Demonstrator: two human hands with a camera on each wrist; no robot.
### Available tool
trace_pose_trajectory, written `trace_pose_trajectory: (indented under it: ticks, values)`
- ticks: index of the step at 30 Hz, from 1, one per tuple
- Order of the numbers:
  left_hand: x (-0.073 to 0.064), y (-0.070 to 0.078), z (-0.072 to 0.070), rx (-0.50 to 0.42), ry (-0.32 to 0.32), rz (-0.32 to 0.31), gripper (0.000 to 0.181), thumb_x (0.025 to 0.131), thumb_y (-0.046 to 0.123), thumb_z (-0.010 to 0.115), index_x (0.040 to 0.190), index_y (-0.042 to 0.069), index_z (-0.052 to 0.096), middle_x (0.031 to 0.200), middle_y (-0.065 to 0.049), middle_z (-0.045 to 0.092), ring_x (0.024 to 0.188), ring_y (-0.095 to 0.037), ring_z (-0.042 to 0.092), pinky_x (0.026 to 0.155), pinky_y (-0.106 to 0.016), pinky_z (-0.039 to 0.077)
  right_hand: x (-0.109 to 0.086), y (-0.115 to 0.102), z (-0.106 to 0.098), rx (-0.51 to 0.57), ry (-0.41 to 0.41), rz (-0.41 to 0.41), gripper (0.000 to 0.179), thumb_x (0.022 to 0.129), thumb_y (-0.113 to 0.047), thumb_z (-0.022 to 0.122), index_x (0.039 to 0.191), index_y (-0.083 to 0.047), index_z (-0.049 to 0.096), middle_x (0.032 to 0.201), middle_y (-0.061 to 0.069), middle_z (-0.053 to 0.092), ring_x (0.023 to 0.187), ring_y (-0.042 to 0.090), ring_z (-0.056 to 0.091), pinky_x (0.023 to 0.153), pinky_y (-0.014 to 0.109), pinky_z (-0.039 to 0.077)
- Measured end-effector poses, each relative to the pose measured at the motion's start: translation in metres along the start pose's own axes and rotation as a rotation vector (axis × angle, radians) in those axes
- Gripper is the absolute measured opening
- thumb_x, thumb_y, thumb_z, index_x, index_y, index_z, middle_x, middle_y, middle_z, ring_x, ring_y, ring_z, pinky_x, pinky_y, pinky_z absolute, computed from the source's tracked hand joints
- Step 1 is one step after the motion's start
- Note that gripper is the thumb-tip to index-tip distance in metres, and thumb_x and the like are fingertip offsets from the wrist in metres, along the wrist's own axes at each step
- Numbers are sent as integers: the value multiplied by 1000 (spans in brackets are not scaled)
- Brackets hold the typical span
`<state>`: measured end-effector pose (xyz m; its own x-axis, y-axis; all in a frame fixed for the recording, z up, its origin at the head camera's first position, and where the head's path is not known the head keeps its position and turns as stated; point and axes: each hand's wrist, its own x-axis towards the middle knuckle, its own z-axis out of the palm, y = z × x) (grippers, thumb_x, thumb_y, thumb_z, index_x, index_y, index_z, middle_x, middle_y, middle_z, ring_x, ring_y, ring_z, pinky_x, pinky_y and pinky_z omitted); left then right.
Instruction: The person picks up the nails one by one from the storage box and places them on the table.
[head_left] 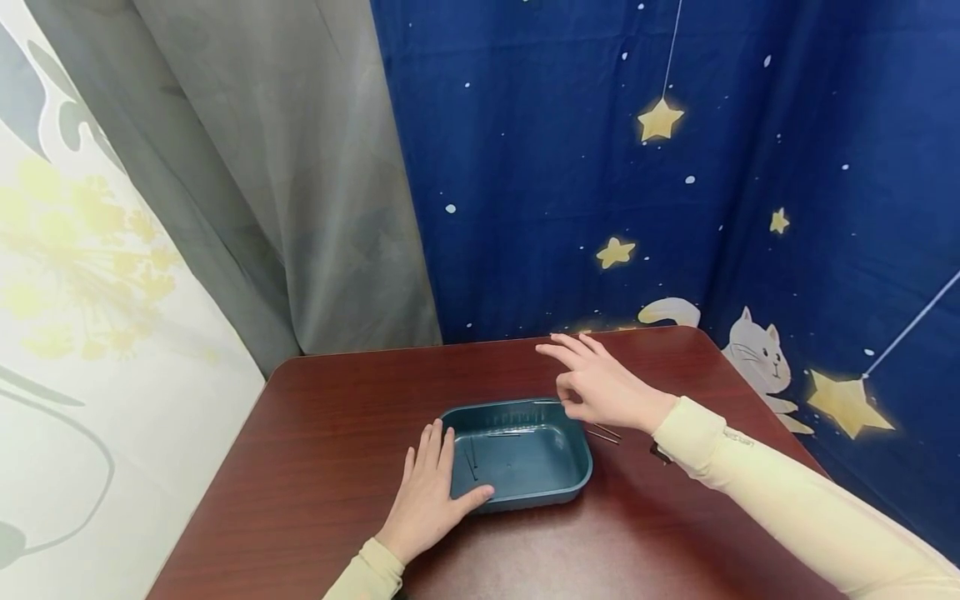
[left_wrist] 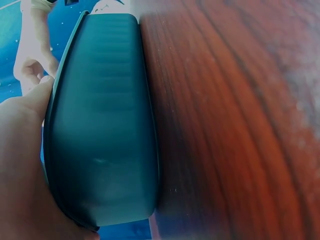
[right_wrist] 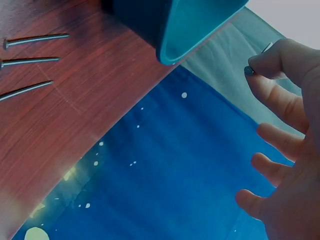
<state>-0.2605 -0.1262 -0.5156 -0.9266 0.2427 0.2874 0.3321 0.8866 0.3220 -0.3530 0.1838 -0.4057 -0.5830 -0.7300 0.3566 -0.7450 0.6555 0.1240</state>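
Note:
A dark teal plastic bin (head_left: 536, 501) stands on the table. My left hand (head_left: 426, 498) rests on its left end with the fingers straight, the thumb lying along the near rim. Above the bin's far right corner, my right hand (head_left: 603, 387) pinches a nail (right_wrist: 249, 71) between thumb and forefinger; its other fingers are spread, and most of the nail is hidden by the fingertips. Thin dark nails (head_left: 471, 463) lie on the bin's floor at the left, and another shows near its far wall. In the right wrist view, three nails (right_wrist: 36, 39) lie on the table beside the bin.
The reddish-brown wooden table (head_left: 315, 450) has rounded far corners. A blue starry curtain (head_left: 540, 183) and a grey curtain (head_left: 330, 208) hang behind it. White patterned cloth (head_left: 112, 400) hangs to the left.

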Motion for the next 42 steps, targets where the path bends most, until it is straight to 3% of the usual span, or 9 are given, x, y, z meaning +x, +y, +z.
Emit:
trace_pose_trajectory:
  ticks: [11, 23, 42]
  values:
    - [-1, 1, -2, -16, -26, -17, 104, 72, 77, 46, 147, 11, 17, 154, 1, -4, 141, -21, -2, 108, -55, 11, -18, 14, -1, 4, 40, 82, 19, 69, -28, 71, 63, -38, 56, 144, 2, 36, 133, 31, 27, 103, 58, 20]
    - [0, 0, -2, -22, -19, -14, 103, 73, 76, 49, 147, 11, 18, 154, 0, -4, 141, -24, 2, 108, -55, 11, -36, 28, 5, 25, 62, 176, 21, 68, -28, 71, 61, -40, 55, 141, 2, 39, 134, 29, 25, 102, 57, 21]
    - [0, 1, -3, -25, -27, -13, 103, 73, 74, 50, 147, 11, 18, 154, 0, -4, 141, -22, -1, 108, -56, 11, -66, 52, 23, -12, -13, 334, 25, 67, -25, 70, 55, -37, 51, 137, 6, 43, 133, 34, 26, 100, 60, 20]
